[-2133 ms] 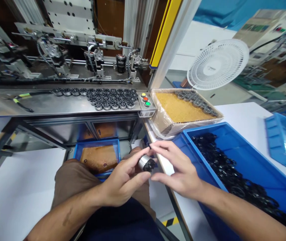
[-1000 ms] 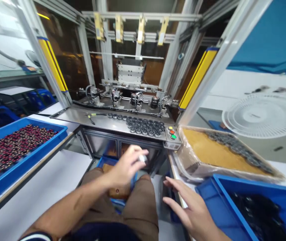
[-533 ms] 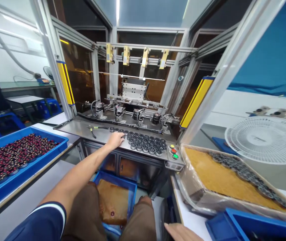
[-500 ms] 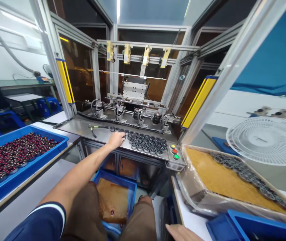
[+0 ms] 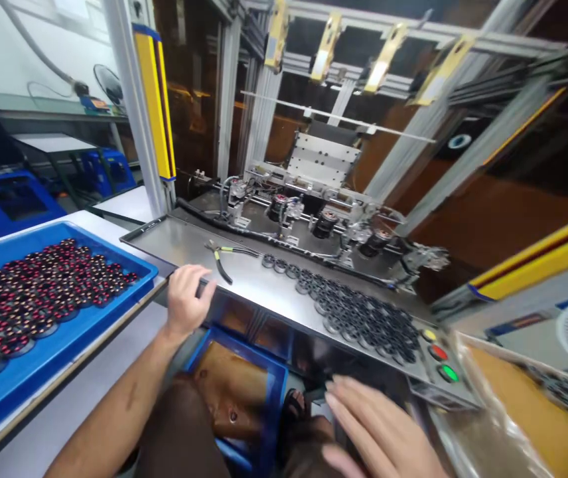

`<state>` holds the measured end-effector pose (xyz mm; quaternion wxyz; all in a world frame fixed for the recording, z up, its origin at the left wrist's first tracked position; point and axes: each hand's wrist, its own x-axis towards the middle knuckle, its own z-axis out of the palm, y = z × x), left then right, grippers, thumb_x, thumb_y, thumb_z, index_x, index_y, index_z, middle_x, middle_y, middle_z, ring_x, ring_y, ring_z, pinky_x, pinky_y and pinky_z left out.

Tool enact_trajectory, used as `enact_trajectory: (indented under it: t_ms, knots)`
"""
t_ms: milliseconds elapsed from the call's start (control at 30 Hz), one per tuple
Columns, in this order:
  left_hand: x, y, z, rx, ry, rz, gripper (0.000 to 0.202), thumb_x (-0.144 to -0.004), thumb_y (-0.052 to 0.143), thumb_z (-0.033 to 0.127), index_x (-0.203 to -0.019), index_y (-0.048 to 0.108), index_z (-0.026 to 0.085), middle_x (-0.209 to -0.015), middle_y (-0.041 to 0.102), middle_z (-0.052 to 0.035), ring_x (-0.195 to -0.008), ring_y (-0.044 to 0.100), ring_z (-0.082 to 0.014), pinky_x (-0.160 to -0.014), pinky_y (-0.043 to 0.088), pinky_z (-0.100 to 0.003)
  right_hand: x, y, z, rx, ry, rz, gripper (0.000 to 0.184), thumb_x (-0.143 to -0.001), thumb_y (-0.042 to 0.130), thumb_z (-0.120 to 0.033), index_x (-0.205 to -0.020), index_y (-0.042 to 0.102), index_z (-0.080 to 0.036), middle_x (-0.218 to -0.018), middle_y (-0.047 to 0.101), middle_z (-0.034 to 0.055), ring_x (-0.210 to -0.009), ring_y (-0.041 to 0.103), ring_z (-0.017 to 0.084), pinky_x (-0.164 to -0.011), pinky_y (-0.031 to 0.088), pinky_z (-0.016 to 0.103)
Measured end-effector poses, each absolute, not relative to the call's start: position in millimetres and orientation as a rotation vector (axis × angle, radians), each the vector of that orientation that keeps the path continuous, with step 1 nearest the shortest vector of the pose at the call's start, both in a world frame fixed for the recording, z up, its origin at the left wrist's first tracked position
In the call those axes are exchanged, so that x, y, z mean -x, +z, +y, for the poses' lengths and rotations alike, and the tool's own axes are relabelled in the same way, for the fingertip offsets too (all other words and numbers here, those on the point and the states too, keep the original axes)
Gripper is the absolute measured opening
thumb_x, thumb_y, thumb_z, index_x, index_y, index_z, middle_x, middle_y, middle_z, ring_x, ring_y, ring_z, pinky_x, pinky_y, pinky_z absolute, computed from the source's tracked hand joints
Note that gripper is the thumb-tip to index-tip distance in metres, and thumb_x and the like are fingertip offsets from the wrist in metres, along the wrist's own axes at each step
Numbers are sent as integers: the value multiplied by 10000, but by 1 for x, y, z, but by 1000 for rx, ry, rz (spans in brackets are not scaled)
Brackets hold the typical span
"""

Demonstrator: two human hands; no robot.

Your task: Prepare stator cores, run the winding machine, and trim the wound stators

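My left hand (image 5: 184,299) is at the front left edge of the steel shelf (image 5: 264,285), fingers curled over the rim, thumb pointing right. Just beyond it lie pliers (image 5: 221,255) with yellow-green handles. A short row of black ring parts (image 5: 280,265) leads to a dense cluster of the same rings (image 5: 363,318) farther right on the shelf. My right hand (image 5: 378,431) hovers low at the bottom right, fingers stretched and apart, blurred, holding nothing.
A blue tray (image 5: 89,318) of red-copper wound parts sits on the left. Yellow, red and green buttons (image 5: 438,352) mark the shelf's right end. A blue bin (image 5: 271,392) with brown board lies below. A lined cardboard box (image 5: 527,392) is right. Machine fixtures (image 5: 324,219) stand behind.
The view swung left and down. My left hand pulled back from the row of rings to the shelf's front left edge. My right hand rose further into view.
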<state>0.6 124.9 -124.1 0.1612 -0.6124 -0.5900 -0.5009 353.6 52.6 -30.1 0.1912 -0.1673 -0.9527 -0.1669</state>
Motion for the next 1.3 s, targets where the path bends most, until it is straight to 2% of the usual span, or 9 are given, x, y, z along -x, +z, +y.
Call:
enact_trajectory:
  t_ms: [167,333,467,567,667,767,967,1133,1300]
  knots:
    - [60,-144,152,1711,-1434,-1614,158,-876,599,227,-727,568,182,-750,619,-57,-757,581,-205,-765,446,-361,-181,-32,201,498,-109,-2600,373,-892,625,-393,-1106,640,-88,-1168,657,215,-1089,620,322,-905,545,509]
    - [56,-148,156,1769,-1475,-1558,88,-848,623,92,-799,575,147,-778,630,-78,-786,605,-207,-786,460,-373,-115,-72,259,911,149,-2718,884,-737,728,-587,-1407,438,-88,-1512,304,307,-1401,296,469,-1088,324,660]
    - [55,-151,151,1852,-1426,-1631,99,-837,641,67,-805,597,148,-761,642,-66,-763,608,-196,-774,459,-358,-129,-79,249,1045,229,-2795,942,-774,717,-515,-1477,308,-38,-1530,180,379,-1419,188,531,-1073,330,679]
    - [54,-150,150,1835,-1395,-1717,120,-834,657,82,-779,598,170,-731,656,-55,-745,610,-205,-766,451,-364,-134,-73,246,960,370,-2853,790,-818,692,-405,-1440,368,-41,-1489,292,369,-1379,299,513,-1048,357,687]
    - [54,-133,151,1869,-1433,-1762,134,-870,606,87,-779,598,185,-745,677,-54,-751,630,-201,-773,466,-352,-125,-64,259,857,611,-2838,529,-876,613,-259,-1345,482,-51,-1324,516,314,-1239,496,421,-999,423,652]
    - [58,-105,151,1970,-1393,-1797,171,-915,541,128,-772,610,193,-742,676,-42,-725,641,-178,-730,478,-310,-111,-52,275,879,791,-2735,425,-853,621,-194,-1246,551,-46,-1172,600,269,-1117,569,373,-941,469,617]
    - [71,-77,149,2037,-1316,-2129,158,-937,535,238,-828,635,183,-773,688,-50,-764,658,-188,-751,503,-302,-106,-28,275,999,1367,-2273,377,-929,567,-367,-1233,544,-145,-1156,612,116,-1067,604,249,-949,485,493]
    - [56,-77,169,1990,-1284,-2302,246,-954,482,312,-823,644,182,-702,678,-42,-636,647,-171,-625,510,-266,-100,13,273,885,1964,-1749,540,-969,299,-587,-1049,619,-159,-789,656,43,-645,665,172,-576,559,314]
    - [21,-80,201,2081,-1217,-2305,261,-942,471,339,-905,673,179,-729,721,-51,-633,682,-179,-546,516,-254,-64,56,299,750,2194,-1285,491,-839,504,-636,-968,600,-172,-737,647,19,-543,624,135,-499,519,254]
